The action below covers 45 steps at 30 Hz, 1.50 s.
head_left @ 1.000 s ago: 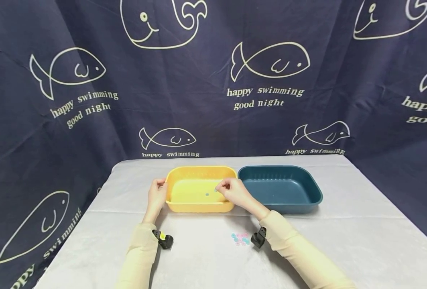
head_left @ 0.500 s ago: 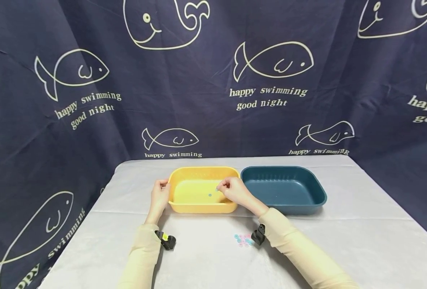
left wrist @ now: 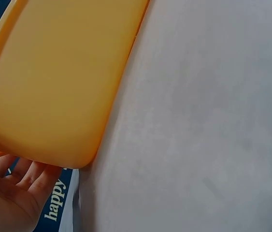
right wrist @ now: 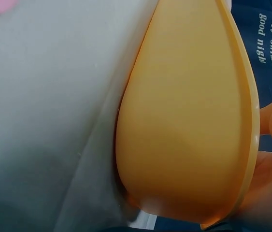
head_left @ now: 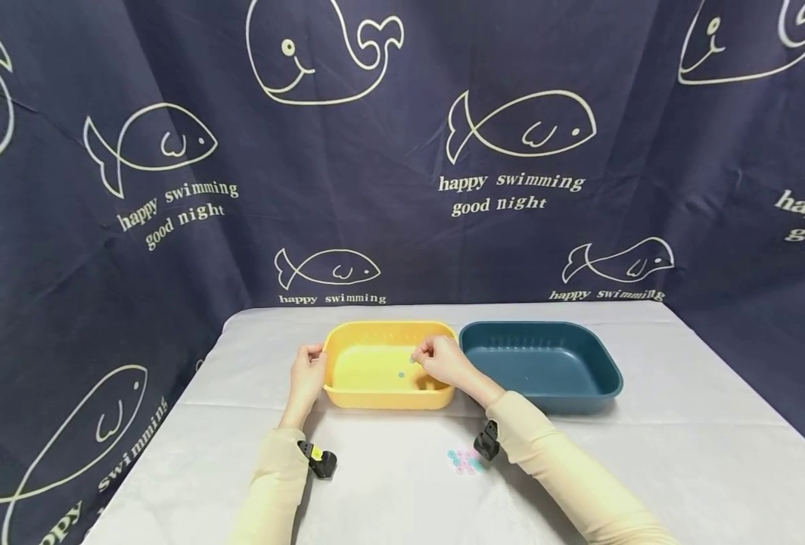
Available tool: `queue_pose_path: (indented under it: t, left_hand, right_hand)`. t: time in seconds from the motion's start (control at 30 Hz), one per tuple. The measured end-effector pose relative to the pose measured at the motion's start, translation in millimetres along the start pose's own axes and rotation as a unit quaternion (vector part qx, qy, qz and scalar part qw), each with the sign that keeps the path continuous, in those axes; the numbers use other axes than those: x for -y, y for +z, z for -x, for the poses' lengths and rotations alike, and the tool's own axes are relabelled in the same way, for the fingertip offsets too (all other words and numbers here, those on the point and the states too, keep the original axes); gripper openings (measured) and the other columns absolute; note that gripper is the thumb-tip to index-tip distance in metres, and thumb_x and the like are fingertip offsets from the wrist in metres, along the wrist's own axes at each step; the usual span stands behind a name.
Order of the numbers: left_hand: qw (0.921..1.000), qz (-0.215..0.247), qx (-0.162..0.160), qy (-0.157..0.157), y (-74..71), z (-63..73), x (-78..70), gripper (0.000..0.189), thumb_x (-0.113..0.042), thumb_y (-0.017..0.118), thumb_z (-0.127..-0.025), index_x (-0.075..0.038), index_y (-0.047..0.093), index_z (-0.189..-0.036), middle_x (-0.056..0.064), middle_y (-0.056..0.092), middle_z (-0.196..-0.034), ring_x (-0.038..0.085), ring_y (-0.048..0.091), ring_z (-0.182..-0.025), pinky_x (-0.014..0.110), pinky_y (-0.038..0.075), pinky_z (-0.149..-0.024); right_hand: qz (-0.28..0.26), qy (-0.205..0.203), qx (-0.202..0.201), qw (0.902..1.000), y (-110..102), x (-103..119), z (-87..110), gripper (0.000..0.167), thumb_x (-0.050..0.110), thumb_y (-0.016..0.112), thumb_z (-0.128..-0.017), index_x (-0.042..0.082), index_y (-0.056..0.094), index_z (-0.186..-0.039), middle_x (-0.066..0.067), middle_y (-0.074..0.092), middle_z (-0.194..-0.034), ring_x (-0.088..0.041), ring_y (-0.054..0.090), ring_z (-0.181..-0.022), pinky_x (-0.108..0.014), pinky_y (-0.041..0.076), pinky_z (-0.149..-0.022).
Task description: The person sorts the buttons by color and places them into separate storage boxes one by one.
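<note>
My left hand holds the left end of the yellow tub, its fingertips at the rim. In the left wrist view several fingers reach behind that end wall. Over the tub's right half, my right hand pinches a small light-blue piece between thumb and fingertips. Another small blue round piece lies on the tub floor just below. From the right wrist, the tub's near wall covers the fingertips and whatever they pinch.
A dark teal tub stands against the yellow one on the right. Several pink and blue small round pieces lie on the grey-white cloth in front, beside the right wrist camera. A navy fish-print curtain hangs behind.
The head view has shifted slightly, so everything sits a little lower and further right. Both hands keep their places at the yellow tub, the right still pinching the small blue piece.
</note>
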State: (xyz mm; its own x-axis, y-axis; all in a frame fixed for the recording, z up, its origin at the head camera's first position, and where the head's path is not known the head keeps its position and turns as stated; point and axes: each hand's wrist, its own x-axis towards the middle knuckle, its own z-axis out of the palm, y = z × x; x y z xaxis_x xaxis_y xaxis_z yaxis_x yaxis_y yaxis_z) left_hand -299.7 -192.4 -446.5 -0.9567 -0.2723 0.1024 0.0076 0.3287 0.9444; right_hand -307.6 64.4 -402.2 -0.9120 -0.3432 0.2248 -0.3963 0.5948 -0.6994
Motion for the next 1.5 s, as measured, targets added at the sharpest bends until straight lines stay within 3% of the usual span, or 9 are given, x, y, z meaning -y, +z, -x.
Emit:
queue_pose_path:
  t: [0.1, 0.3, 0.47, 0.67, 0.9, 1.1, 1.5]
  left_hand:
    - [1.0000, -0.001, -0.002, 0.001, 0.3, 0.4, 1.4, 0.030, -0.013, 0.043, -0.096, 0.002, 0.047, -0.122, 0.021, 0.052, -0.118, 0.033, 0.054, -0.110, 0.042, 0.046, -0.091]
    - [1.0000, -0.002, -0.006, 0.003, 0.1, 1.8, 3.1, 0.030, -0.013, 0.043, -0.096, 0.002, 0.047, -0.122, 0.021, 0.052, -0.117, 0.034, 0.054, -0.109, 0.043, 0.047, -0.090]
    - [0.9999, -0.002, -0.010, 0.007, 0.5, 1.1, 3.5, 0.030, -0.012, 0.043, -0.095, 0.003, 0.048, -0.121, 0.021, 0.053, -0.117, 0.034, 0.055, -0.109, 0.043, 0.047, -0.090]
    - [0.9999, -0.002, -0.010, 0.007, 1.8, 0.9, 4.2, 0.031, -0.012, 0.043, -0.095, 0.003, 0.048, -0.121, 0.021, 0.053, -0.116, 0.034, 0.055, -0.108, 0.043, 0.047, -0.090]
    - [0.9998, -0.010, -0.016, 0.011, 1.1, 1.3, 2.3, 0.029, -0.012, 0.043, -0.095, 0.002, 0.049, -0.119, 0.021, 0.054, -0.114, 0.034, 0.056, -0.106, 0.042, 0.048, -0.087]
    - [0.9999, -0.008, -0.014, -0.001, 1.0, 0.7, 1.1, 0.031, -0.014, 0.043, -0.095, 0.001, 0.048, -0.121, 0.020, 0.053, -0.116, 0.033, 0.055, -0.108, 0.041, 0.047, -0.089]
    - [0.9999, -0.007, -0.012, 0.005, 0.9, -0.5, 0.8, 0.030, -0.013, 0.043, -0.096, 0.002, 0.048, -0.120, 0.020, 0.052, -0.114, 0.033, 0.056, -0.106, 0.040, 0.047, -0.087]
  right_hand:
    - [0.006, -0.002, 0.006, 1.0000, 0, -1, -1.0, 0.024, 0.007, 0.060, -0.084, 0.008, 0.051, -0.062, 0.002, 0.048, -0.059, -0.009, 0.039, -0.054, -0.021, 0.037, -0.061]
    - [0.006, 0.004, 0.020, 0.9998, 1, -2, -3.3, 0.032, 0.008, 0.060, -0.085, 0.012, 0.045, -0.057, 0.005, 0.039, -0.053, -0.009, 0.034, -0.050, -0.022, 0.036, -0.062]
    - [0.028, -0.005, 0.007, 0.9996, 3, -4, -7.4, 0.031, 0.008, 0.062, -0.083, 0.013, 0.049, -0.055, 0.007, 0.048, -0.055, -0.007, 0.038, -0.051, -0.022, 0.038, -0.063]
    - [0.046, -0.015, 0.006, 0.9988, 3, -5, -9.4, 0.028, 0.007, 0.060, -0.081, 0.011, 0.052, -0.055, 0.005, 0.046, -0.052, -0.007, 0.037, -0.050, -0.021, 0.036, -0.059]
    - [0.048, -0.021, 0.014, 0.9985, 3, -7, -13.3, 0.014, 0.008, 0.063, -0.081, 0.001, 0.068, -0.069, -0.003, 0.068, -0.070, -0.006, 0.045, -0.055, -0.019, 0.038, -0.057]
    - [0.059, -0.039, 0.009, 0.9975, 4, -8, -13.9, 0.012, 0.009, 0.063, -0.081, 0.005, 0.070, -0.072, -0.002, 0.070, -0.073, -0.006, 0.049, -0.059, -0.020, 0.042, -0.061]
    - [0.060, -0.040, 0.003, 0.9974, 3, -4, -11.7, 0.009, 0.010, 0.066, -0.082, 0.007, 0.071, -0.076, -0.002, 0.069, -0.075, -0.007, 0.054, -0.064, -0.023, 0.047, -0.064]
